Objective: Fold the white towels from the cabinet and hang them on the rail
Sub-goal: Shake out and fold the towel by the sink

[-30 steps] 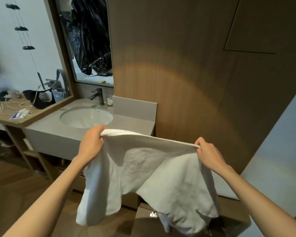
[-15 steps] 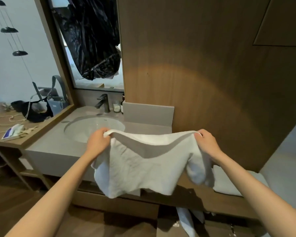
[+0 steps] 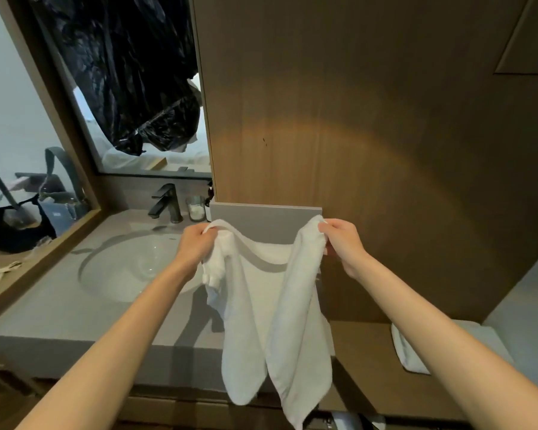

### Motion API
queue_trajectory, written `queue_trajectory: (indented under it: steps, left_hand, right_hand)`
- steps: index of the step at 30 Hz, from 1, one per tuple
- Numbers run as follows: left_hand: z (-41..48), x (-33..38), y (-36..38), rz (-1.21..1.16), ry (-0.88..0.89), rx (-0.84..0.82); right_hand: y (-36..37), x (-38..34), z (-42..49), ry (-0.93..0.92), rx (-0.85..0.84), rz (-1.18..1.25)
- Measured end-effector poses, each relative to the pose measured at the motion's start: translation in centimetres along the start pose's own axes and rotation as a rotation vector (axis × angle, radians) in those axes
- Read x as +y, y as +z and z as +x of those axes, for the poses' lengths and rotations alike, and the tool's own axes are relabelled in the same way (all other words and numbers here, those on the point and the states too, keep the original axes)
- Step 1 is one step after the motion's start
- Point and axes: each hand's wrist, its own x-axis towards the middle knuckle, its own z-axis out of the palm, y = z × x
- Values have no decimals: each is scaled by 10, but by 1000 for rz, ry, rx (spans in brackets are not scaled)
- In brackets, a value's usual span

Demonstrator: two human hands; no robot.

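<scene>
A white towel [image 3: 274, 321] hangs in front of me over the grey vanity counter [image 3: 75, 311]. My left hand [image 3: 196, 246] grips its bunched left top corner. My right hand [image 3: 343, 243] pinches the right top corner. The top edge sags between my hands and two long flaps hang down past the counter's front edge. A second white towel [image 3: 407, 352] lies folded on the lower wooden shelf at the right, partly behind my right forearm. No rail is in view.
A round sink [image 3: 118, 268] with a dark tap [image 3: 165, 203] is set in the counter at the left. A glass [image 3: 196, 207] stands beside the tap. A mirror with black plastic sheeting [image 3: 121, 72] hangs above. A wooden wall panel [image 3: 370, 135] rises behind the towel.
My hands have come closer together and moved up and forward over the counter. The towel's top edge has gone slack and its sides now hang as two narrow flaps.
</scene>
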Motion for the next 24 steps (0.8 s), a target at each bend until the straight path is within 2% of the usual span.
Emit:
queue_trajectory:
  steps: [5, 9, 12, 14, 16, 18, 22, 24]
  left_hand:
    - [61, 4, 32, -99, -49, -106]
    - [93, -25, 50, -179, -142, -236]
    - [103, -60, 63, -85, -255, -311]
    - [105, -88, 72, 13, -286, -329]
    - [107, -114, 80, 176, -257, -368]
    - [106, -134, 86, 335, -178, -377]
    - [109, -156, 100, 484, 19, -329]
    - [113, -164, 105, 552, 97, -280]
  right_hand:
    - [20, 9, 63, 70, -11, 59]
    - [31, 48, 103, 132, -97, -158]
    - [33, 83, 119, 257, -247, -287]
    - [34, 102, 121, 164, -328, -501]
    - [39, 117, 113, 25, -389, -760]
    - [44, 127, 99, -42, -470, -906]
    - [46, 146, 69, 5, -647, -1018]
    - [45, 153, 58, 34, -643, -1034]
